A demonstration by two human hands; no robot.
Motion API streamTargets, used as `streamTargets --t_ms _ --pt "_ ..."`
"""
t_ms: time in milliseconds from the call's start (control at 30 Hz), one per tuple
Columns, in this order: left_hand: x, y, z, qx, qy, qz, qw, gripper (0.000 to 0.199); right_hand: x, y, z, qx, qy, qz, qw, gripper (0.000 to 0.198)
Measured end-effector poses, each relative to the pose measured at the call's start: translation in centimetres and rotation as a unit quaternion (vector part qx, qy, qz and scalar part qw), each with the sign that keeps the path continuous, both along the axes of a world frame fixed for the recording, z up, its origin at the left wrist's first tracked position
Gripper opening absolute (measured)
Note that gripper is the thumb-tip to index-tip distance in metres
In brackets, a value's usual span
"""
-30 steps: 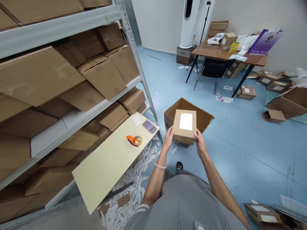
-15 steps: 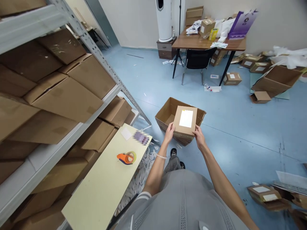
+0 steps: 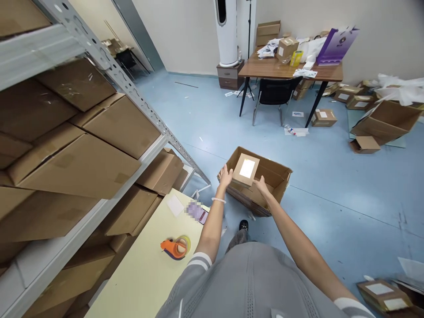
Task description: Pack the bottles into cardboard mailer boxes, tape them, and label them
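A small cardboard box [image 3: 245,169] with a white label on top is between my two hands, inside the left part of a large open carton [image 3: 278,193] on the floor. My left hand [image 3: 225,176] is at the box's left side, close to the carton's rim. My right hand [image 3: 262,187] grips its lower right corner, reaching over the carton's near wall. Whether the box rests on the carton's bottom is hidden. Bare brown cardboard shows in the carton's right part.
On my left, a pale yellow table [image 3: 142,260] carries an orange tape dispenser [image 3: 175,248] and a blurred purple item [image 3: 196,212]. Metal shelving [image 3: 132,174] full of cartons rises beside it. A wooden desk [image 3: 255,67] and black chair [image 3: 277,92] are ahead. Boxes [image 3: 384,295] lie at the lower right.
Both hands have lowered the small box from above the carton's rim down into its left part. My view has shifted slightly, so the carton appears lower and farther right.
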State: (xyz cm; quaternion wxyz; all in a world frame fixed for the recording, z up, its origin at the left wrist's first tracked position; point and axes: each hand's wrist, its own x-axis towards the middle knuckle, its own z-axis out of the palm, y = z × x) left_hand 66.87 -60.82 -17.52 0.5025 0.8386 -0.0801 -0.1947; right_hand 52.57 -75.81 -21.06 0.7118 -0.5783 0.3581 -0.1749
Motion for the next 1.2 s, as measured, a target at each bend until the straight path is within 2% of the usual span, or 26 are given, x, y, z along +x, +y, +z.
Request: streamTargets --t_ms 167,300,467,633,800,933,1067,1200 --pt "-0.2 3.4 -0.7 0.018 -0.032 0.036 0.999 0.055 0.8 0.6 -1.5 0.033 0.091 -0.003 0.995 0.081" --pt "-1.9 6.5 -1.7 -0.03 -0.004 0.071 0.997 0.05 0.5 1.3 -2.0 0.033 0.082 0.009 0.996 0.059" --pt "-4.5 9.4 -2.2 -0.083 0.025 0.112 0.99 0.042 -1.0 1.4 -1.8 0.027 0.062 -0.012 0.998 0.041" --pt "-8.4 11.9 -2.3 -0.094 0.011 0.149 0.984 0.038 -3.9 0.9 -0.9 0.022 0.065 -0.058 0.996 0.036" --pt "-13.7 14.5 -2.0 -0.121 -0.004 0.196 0.973 0.037 -7.7 0.8 0.4 0.032 0.034 -0.093 0.995 0.029" --pt "-18.7 18.2 -1.5 -0.148 -0.03 0.257 0.954 0.034 -10.2 0.8 1.4 0.015 0.006 -0.113 0.993 0.027" --pt "-25.1 23.9 -1.1 -0.167 -0.09 0.348 0.918 0.037 -11.8 2.2 1.9 -0.019 -0.035 -0.067 0.997 0.028" --pt "-33.0 29.4 -0.2 -0.146 -0.116 0.431 0.883 0.041 -13.8 6.0 2.5 -0.026 -0.059 -0.011 0.998 0.03"
